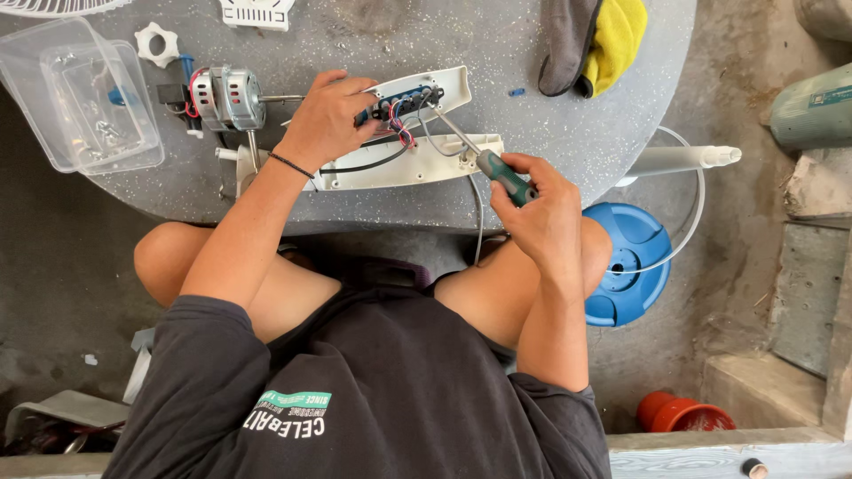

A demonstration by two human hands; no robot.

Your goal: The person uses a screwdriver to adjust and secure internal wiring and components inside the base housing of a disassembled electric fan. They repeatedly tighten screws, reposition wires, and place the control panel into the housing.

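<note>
My left hand (327,120) presses down on a dark switch block (401,103) with several coloured wires, set in a white plastic housing (453,85) on the grey table (497,53). A second white housing half (417,164) lies just below it. My right hand (543,213) grips the green handle of a screwdriver (504,177); its metal shaft runs up-left and its tip meets the right end of the switch block. A silver fan motor (229,96) with red and black wires lies left of my left hand.
A clear plastic box (80,98) sits at the table's left edge, with a white plastic nut (157,43) beside it. Grey and yellow cloths (593,40) lie at the top right. A blue round base (635,262) and white pole (683,160) stand on the floor right.
</note>
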